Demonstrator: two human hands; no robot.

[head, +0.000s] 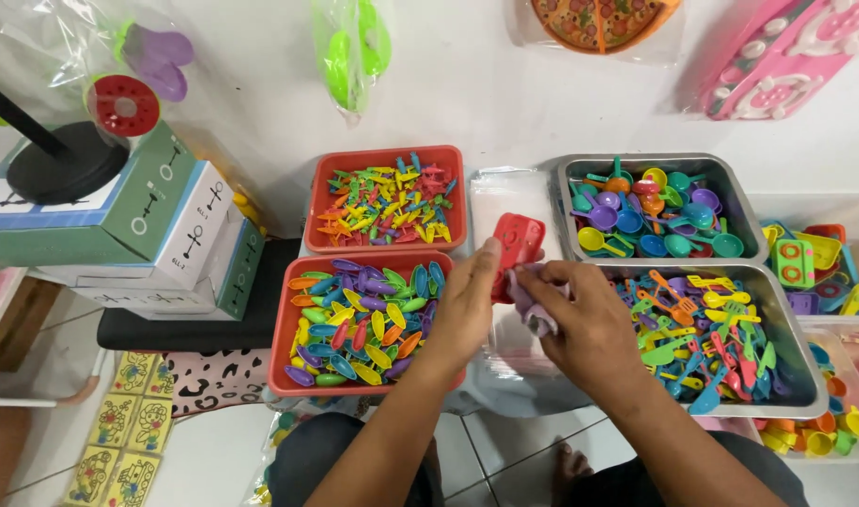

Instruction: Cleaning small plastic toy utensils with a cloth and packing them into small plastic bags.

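Note:
My left hand [467, 305] holds a small red plastic toy piece [518, 242] upright above a stack of clear plastic bags [504, 202]. My right hand [589, 324] pinches a pale purple toy piece [533, 305] right under the red one, the two pieces touching. Both hands meet between the red trays and the metal trays.
Two red trays hold colourful toy parts, the far one [388, 156] and the near one [281, 361]. Two metal trays, far [650, 161] and near [794, 338], hold toy spoons and utensils. Clear tubs [828, 244] sit right, stacked boxes [147, 225] left, bagged toys hang behind.

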